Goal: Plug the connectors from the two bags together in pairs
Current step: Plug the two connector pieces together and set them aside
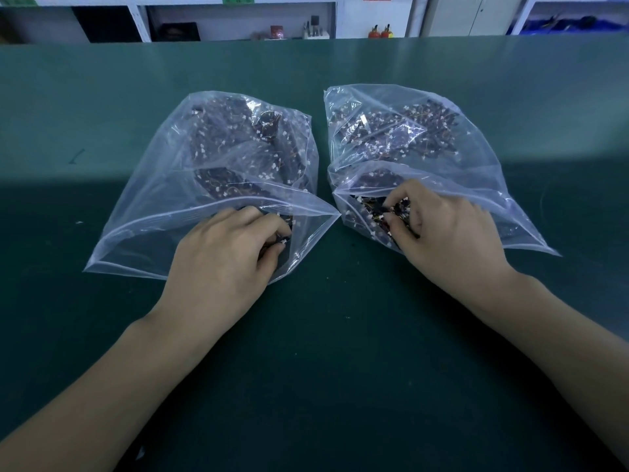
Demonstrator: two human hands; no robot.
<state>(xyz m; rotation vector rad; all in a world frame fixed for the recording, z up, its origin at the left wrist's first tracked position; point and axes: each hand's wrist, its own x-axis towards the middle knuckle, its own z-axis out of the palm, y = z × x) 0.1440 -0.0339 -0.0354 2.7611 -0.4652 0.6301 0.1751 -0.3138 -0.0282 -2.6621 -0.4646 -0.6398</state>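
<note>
**Both hands in the bags, picking the first pair**

Two clear plastic zip bags lie side by side on the dark green surface, the left bag [204,165] at about 11 o'clock from the view's centre, the right bag [418,148] at 1 o'clock, mouths toward the person. Each is packed with small white connectors on dark wire leads [238,137].

The left hand [221,253] reaches into the left bag's mouth, fingertips curled and pinching a connector. The right hand [442,226] is inside the right bag, fingers pinching among the leads.

This looks like the picking step: nothing is mated yet. Next, each hand must draw out one single lead free of the tangle, then bring the two together, aligned.

No legible writing; a red sign at 12 o'clock is too blurred to read.
</note>
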